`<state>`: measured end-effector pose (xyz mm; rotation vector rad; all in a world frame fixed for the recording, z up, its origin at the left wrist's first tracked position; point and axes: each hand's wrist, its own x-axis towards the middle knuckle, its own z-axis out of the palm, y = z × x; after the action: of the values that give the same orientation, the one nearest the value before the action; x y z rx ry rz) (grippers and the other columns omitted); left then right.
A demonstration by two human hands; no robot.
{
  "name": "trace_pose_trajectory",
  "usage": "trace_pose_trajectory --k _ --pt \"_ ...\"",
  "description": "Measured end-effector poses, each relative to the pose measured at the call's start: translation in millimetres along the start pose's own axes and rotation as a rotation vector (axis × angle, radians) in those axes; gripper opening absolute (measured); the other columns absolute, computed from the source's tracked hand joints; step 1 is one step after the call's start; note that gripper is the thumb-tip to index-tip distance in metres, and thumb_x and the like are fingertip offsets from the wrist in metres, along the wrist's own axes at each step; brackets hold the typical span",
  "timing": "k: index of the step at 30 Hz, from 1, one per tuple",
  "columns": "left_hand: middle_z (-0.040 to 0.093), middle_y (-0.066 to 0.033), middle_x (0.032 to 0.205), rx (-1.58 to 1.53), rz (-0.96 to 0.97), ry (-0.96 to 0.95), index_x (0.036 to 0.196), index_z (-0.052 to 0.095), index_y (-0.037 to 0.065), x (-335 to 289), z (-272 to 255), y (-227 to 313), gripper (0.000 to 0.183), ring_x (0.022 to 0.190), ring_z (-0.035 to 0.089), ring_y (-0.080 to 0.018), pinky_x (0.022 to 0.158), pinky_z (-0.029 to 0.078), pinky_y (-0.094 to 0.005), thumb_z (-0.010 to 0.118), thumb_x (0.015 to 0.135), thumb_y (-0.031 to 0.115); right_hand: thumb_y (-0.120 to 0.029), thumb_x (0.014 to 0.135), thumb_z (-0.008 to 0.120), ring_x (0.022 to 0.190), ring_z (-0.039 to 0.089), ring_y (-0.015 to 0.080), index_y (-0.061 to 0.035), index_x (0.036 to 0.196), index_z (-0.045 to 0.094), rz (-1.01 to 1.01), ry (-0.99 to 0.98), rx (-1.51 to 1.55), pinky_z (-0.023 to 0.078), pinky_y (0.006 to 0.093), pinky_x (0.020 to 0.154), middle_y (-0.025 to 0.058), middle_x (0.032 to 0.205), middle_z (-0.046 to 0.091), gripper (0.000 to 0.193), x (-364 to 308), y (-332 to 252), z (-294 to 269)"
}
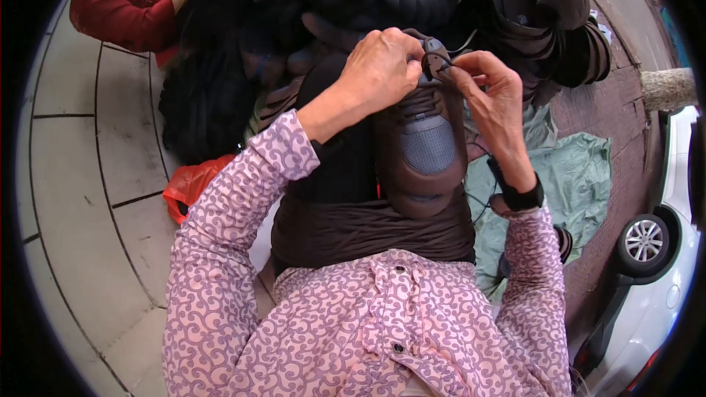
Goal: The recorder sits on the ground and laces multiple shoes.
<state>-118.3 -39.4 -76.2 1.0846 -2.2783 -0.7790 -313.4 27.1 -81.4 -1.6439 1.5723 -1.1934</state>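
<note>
A brown shoe (421, 184) with a blue-grey mesh toe panel rests on my lap, its toe toward me. Dark lacing (421, 105) crosses its lower eyelets. My left hand (384, 66) is closed at the shoe's upper opening, fingertips gripping its edge beside the tongue. My right hand (491, 92) pinches a dark shoelace (443, 65) at the upper eyelets on the other side. Across my thighs lies a thick bundle of dark brown laces (368, 235). The tips of my left fingers are partly hidden.
Dark shoes (515, 0) are heaped ahead of me. A person in a red sleeve (125, 11) sits at the far left. An orange-red plastic bag (193, 184) lies left, a green sheet (573, 176) right. A white car (665, 265) stands on the right beyond the brick paving.
</note>
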Motion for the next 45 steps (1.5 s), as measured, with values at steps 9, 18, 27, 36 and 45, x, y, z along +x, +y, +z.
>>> trace_pose_trajectory --k 9,18,27,36,45 --pt "0.068 -0.0110 0.076 -0.243 -0.079 -0.171 0.111 0.074 -0.006 9 2 6 0.031 0.063 0.063 -0.0125 0.058 0.052 -0.0235 0.063 0.086 0.008 0.000 0.087 0.072 0.068 0.059 0.0101 0.0016 0.093 0.070 -0.029 0.274 0.123 0.047 0.0249 0.063 0.0043 0.079 0.064 0.007 -13 5 19" --pt "0.065 -0.0075 0.070 -0.336 -0.164 -0.242 0.098 0.075 -0.005 5 -3 4 0.022 0.060 0.061 -0.0110 0.057 0.050 -0.0224 0.064 0.085 0.009 -0.001 0.090 0.071 0.067 0.059 0.0088 0.0020 0.091 0.065 0.020 0.228 0.197 0.048 0.0242 0.062 0.0045 0.076 0.064 0.006 -21 8 36" --pt "0.067 -0.0116 0.067 0.092 0.034 0.094 0.092 0.076 -0.003 -16 -23 -4 0.019 0.058 0.065 -0.0159 0.057 0.051 -0.0285 0.066 0.082 0.011 -0.004 0.093 0.069 0.064 0.052 0.0045 0.0014 0.091 0.067 0.006 0.146 -0.080 0.043 0.0227 0.057 -0.0002 0.075 0.063 0.006 -10 36 -3" --pt "0.065 -0.0012 0.066 0.273 -0.371 0.277 0.094 0.077 0.001 -85 -125 -92 0.015 0.061 0.057 -0.0054 0.057 0.044 -0.0237 0.068 0.087 0.011 -0.011 0.093 0.070 0.068 0.053 0.0055 0.0007 0.093 0.069 0.043 0.157 -0.204 0.043 0.0223 0.061 0.0002 0.077 0.064 0.012 16 62 -32" --pt "0.061 -0.0001 0.061 0.156 -0.590 0.361 0.094 0.077 0.000 -133 -129 -125 0.019 0.055 0.054 -0.0052 0.055 0.043 -0.0236 0.069 0.083 0.013 -0.010 0.091 0.072 0.072 0.057 0.0078 -0.0025 0.097 0.072 0.239 0.091 0.058 0.043 0.0230 0.062 0.0005 0.082 0.066 0.010 18 48 -30"
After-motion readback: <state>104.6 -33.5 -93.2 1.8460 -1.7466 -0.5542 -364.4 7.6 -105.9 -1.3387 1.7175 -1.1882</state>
